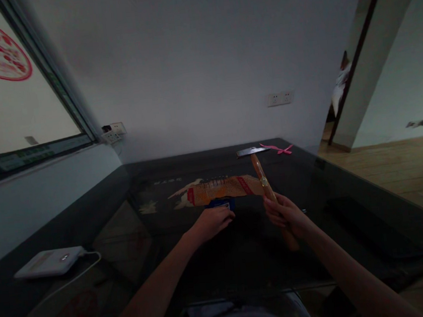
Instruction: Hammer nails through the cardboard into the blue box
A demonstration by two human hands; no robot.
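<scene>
My right hand is wrapped around the wooden handle of a hammer, which is held up at a slant with its metal head at the top. Just left of centre, my left hand is low over the dark tabletop, its fingers curled together. What those fingers hold, if anything, is hidden. Right behind them is a small blue item, partly covered by the hand; I cannot tell whether they touch. Beyond it a long orange and red printed packet lies across the table.
A white power bank with a cable rests at the left. Near the far right corner lies a pink ribbon. A dark flat object is at the right. The wall with sockets borders the far edge.
</scene>
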